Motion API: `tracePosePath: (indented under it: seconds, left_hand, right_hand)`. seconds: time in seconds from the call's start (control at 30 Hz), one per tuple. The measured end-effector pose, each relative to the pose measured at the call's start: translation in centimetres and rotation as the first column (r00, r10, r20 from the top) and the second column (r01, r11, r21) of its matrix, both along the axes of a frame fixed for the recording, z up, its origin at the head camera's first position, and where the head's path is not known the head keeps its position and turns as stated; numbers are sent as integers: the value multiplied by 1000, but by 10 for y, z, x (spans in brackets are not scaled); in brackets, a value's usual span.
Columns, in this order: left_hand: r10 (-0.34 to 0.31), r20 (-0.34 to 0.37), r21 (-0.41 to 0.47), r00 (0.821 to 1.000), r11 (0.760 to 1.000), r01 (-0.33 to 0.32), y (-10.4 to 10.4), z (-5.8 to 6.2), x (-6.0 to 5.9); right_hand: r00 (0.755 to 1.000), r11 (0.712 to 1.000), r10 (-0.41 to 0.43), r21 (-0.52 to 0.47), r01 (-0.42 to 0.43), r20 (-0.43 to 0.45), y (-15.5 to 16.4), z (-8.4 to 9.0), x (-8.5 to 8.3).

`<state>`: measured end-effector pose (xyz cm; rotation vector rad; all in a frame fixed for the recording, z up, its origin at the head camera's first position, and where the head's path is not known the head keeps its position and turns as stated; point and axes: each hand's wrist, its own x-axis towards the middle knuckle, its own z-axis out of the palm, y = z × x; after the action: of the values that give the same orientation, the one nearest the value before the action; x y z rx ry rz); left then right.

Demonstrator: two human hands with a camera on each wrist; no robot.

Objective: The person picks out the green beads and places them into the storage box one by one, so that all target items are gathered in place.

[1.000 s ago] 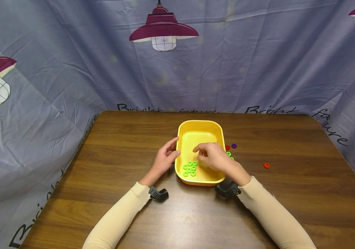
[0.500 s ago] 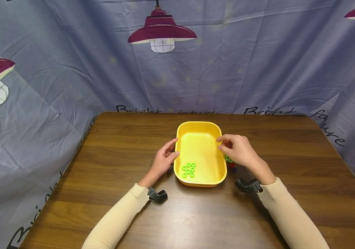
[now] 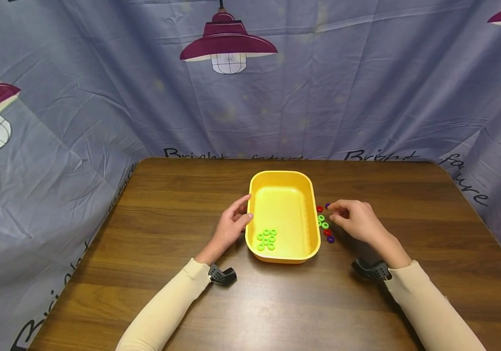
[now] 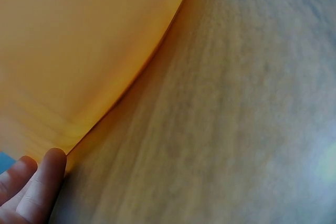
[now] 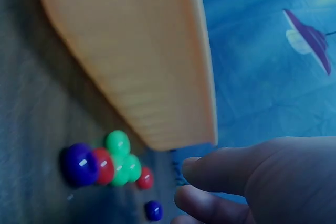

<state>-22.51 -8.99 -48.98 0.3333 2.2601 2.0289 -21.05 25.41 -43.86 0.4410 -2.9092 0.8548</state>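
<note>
A yellow plastic bin (image 3: 290,209) stands mid-table, with several small green rings (image 3: 271,239) in its near left corner. My left hand (image 3: 231,222) rests against the bin's left wall, its fingertips (image 4: 55,161) at the side in the left wrist view. To the right of the bin lie more beads: green ones (image 3: 325,225), a near red one (image 3: 327,233) by a purple one (image 3: 330,239), a far red one (image 3: 319,209) and a far purple one (image 3: 327,206). My right hand (image 3: 357,222) hovers beside these, thumb and forefinger apart, nothing seen between them.
The brown wooden table (image 3: 180,204) is backed by a blue-grey curtain (image 3: 320,97) printed with lamps. Black wrist mounts (image 3: 222,275) sit at both cuffs of the cream sleeves (image 3: 162,307).
My right hand has moved right, out from over the bin to beside the loose beads, uncovering them. The orange-red ring farther right is now hidden. My left hand stays at the bin.
</note>
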Motion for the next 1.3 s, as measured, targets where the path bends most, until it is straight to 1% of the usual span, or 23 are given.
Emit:
tracePosePath:
  seconds: [0.17,0.5,0.73,0.9,1.3]
  left_hand:
    - [5,3,-1,1000,1000,-5,0,0,0]
    - [6,0,-11,1000,1000,-6,0,-1,0]
    - [-21,4,49,1000,999,21,0,-1,-1]
    - [-15,2,52,1000,999,15,0,-1,0]
    - [-16,2,42,1000,999,16,-1,-1,0]
  right_hand:
    - [999,1000,7,20,-7,46,6,-10,1]
    - [997,998,50,24,-51,61,5,-22,0]
    - [999,998,45,31,-46,29,2,-28,-1]
    - [999,998,31,49,-31,16,1,-34,-1]
    - [1000,998,13,58,-13,-7,-2,-36,-2]
